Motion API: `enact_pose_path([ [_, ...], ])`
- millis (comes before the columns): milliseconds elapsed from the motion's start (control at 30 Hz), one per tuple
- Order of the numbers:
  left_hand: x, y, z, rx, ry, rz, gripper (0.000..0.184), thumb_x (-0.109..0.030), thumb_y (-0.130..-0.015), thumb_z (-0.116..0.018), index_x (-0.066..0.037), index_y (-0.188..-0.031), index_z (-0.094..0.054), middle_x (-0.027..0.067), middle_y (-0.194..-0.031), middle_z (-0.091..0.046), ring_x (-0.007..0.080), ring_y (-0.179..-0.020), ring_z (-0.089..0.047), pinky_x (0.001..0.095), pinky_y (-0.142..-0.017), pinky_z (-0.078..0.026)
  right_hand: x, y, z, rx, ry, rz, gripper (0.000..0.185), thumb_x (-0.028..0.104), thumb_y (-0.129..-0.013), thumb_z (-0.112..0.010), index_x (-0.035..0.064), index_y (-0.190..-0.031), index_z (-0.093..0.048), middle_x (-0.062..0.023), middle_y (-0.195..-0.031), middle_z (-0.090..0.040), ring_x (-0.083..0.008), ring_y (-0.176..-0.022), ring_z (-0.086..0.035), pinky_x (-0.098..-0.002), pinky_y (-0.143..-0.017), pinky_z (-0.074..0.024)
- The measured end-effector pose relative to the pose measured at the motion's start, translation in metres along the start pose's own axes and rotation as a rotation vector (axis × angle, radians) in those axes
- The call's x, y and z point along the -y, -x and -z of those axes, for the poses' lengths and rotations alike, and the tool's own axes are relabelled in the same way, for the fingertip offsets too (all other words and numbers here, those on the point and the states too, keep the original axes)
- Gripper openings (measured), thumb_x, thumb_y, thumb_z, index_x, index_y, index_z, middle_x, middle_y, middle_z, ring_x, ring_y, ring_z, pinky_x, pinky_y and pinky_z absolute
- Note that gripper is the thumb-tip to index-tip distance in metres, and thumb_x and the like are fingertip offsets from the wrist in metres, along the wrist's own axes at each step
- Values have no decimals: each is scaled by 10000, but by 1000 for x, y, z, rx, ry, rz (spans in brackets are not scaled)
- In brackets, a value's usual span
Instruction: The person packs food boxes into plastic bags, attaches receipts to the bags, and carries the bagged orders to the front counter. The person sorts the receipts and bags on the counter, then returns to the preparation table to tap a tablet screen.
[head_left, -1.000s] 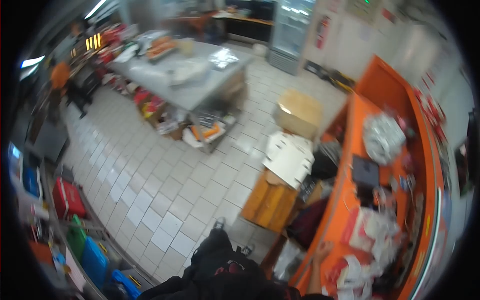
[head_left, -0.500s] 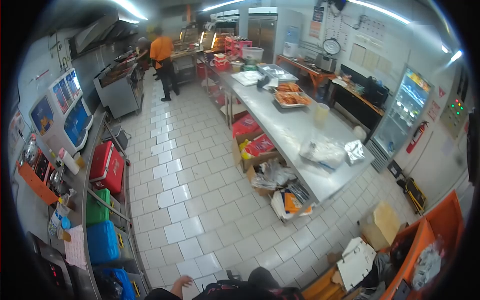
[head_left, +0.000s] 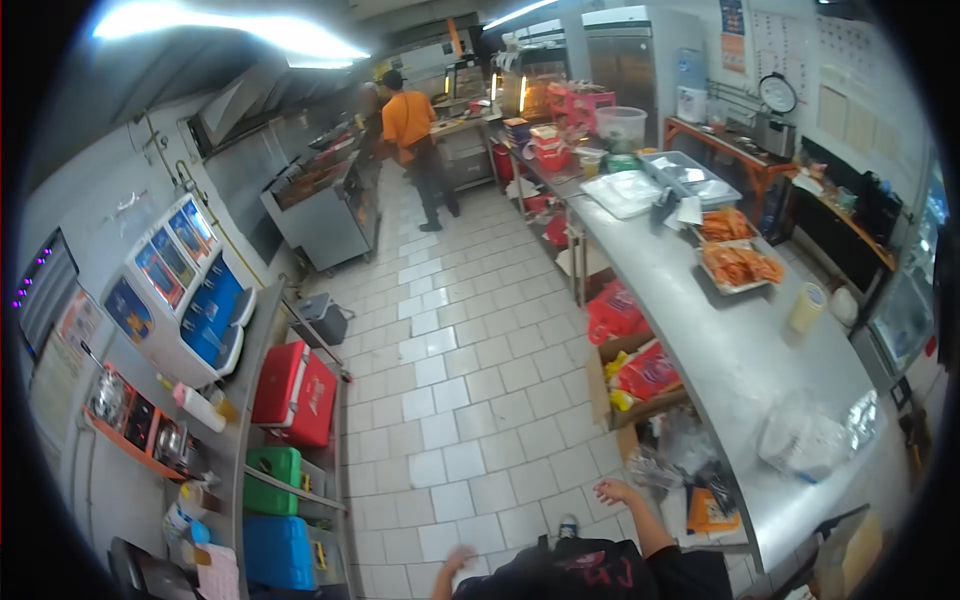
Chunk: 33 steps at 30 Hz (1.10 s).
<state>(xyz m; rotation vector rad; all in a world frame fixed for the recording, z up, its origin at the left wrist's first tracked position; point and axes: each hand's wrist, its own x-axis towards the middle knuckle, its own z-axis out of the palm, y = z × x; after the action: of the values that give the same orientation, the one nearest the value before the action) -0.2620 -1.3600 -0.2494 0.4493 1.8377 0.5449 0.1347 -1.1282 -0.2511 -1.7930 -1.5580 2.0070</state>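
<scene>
My left hand (head_left: pixel 459 560) hangs low at the bottom centre, over the tiled floor. It is blurred, and its fingers are too smeared to read. To its right, my right hand (head_left: pixel 614 492) reaches out near the boxes under the steel table (head_left: pixel 680 330), with its fingers apart and nothing in it. Closest to that hand are clear plastic bags (head_left: pixel 655 466) in a carton below the tabletop. A shoe (head_left: pixel 568 525) shows on the floor between my two hands.
A long tiled aisle (head_left: pixel 440 400) leads to a person in an orange top (head_left: pixel 410 120). Along the left counter (head_left: pixel 250 370) stand a drink dispenser (head_left: pixel 180 290), a red cooler (head_left: pixel 295 395) and green and blue bins. Trays of orange food (head_left: pixel 740 262) sit on the table.
The view has swung left from the orange counter to face the aisle, and the steel table is nearer on the right. My right hand has come into view. The person in orange has moved slightly.
</scene>
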Motion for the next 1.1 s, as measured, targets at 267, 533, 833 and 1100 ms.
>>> enact_pose_path([
  [267,-87,-96,-1,145,-217,250,213,-212,-799,-503,-77,-909,-626,96,-1009,-574,209,-962,-499,369,-787,-427,258,-197,70,330,184,226,363,351,-837,-530,74,-1072,-516,-89,-919,-593,-175,-799,-599,-303,-585,-508],
  [533,-318,-314,6,221,-337,154,209,-224,-800,-499,-62,-873,-609,120,-900,-592,252,-840,-544,399,-699,-447,406,-289,203,382,-217,280,340,338,-868,-482,73,-1077,-520,-83,-951,-573,-187,-848,-586,-319,-682,-503],
  [833,-800,-548,25,-108,-475,-733,265,-257,-863,-429,-56,-971,-563,100,-798,-616,159,-738,-601,295,-632,-481,578,-391,528,27,-352,434,284,252,-876,-472,32,-1044,-534,-113,-928,-590,-198,-804,-602,-313,-668,-504],
  [1100,-1011,-623,-49,119,-156,-757,267,-248,-909,-381,-49,-1001,-534,82,-810,-619,155,-736,-597,279,-599,-478,749,-499,747,-865,-87,836,171,176,-800,-566,25,-869,-609,-67,-733,-625,-141,-671,-597,-275,-597,-475],
])
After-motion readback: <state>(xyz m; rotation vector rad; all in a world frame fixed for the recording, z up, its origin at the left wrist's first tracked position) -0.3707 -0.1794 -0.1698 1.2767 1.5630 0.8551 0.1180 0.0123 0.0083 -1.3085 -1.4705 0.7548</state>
